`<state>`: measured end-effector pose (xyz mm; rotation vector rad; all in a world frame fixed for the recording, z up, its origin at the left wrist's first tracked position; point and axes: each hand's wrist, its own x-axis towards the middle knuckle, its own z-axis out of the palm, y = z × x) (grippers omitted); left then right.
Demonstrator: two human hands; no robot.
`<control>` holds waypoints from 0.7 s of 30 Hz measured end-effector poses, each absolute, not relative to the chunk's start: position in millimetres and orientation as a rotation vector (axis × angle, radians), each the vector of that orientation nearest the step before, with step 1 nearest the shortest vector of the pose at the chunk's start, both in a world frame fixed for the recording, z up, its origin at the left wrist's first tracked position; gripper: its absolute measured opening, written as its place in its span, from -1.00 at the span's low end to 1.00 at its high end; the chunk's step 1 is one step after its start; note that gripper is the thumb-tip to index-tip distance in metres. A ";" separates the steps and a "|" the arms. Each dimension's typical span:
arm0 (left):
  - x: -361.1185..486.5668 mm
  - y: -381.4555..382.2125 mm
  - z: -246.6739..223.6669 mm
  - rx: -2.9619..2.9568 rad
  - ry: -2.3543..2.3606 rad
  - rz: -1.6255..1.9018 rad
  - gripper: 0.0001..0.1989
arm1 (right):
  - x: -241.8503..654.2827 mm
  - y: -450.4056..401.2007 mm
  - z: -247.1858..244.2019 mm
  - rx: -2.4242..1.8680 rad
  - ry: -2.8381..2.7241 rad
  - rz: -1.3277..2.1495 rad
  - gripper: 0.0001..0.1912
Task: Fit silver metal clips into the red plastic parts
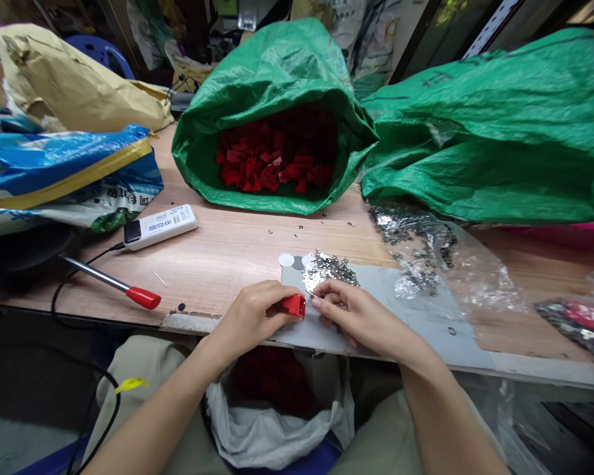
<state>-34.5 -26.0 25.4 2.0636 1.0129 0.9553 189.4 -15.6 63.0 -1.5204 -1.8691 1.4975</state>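
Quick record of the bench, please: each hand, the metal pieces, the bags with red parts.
Left hand: holds a red part
Right hand: pinches what looks like a small metal piece, close to the red part
Metal pile: just beyond the hands
Green bag: open, red parts inside
White sack: below the bench edge, red contents, details unclear

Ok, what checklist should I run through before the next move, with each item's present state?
1. Small red plastic block held in the left hand: ok.
2. Small thin silvery piece pinched in the right hand: ok.
3. Silvery piece's exact shape: cannot tell, too small.
4. Heap of small silver metal parts within reach: ok, just beyond the right hand.
5. Flat grey sheet free of stray bits: not ok, a small dark ring lies there.
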 end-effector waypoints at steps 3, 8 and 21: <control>-34.9 -26.6 27.1 2.057 1.013 0.900 -0.76 | 200.5 -15.1 65.3 -1.454 -1.903 1.573 -0.76; -35.0 -25.5 30.2 2.085 0.997 0.852 -0.80 | 205.9 -13.8 61.8 -1.422 -1.887 1.717 -0.73; -33.3 -24.4 30.6 2.134 0.984 0.827 -0.86 | 203.8 -13.1 50.9 -1.447 -1.909 1.620 -0.79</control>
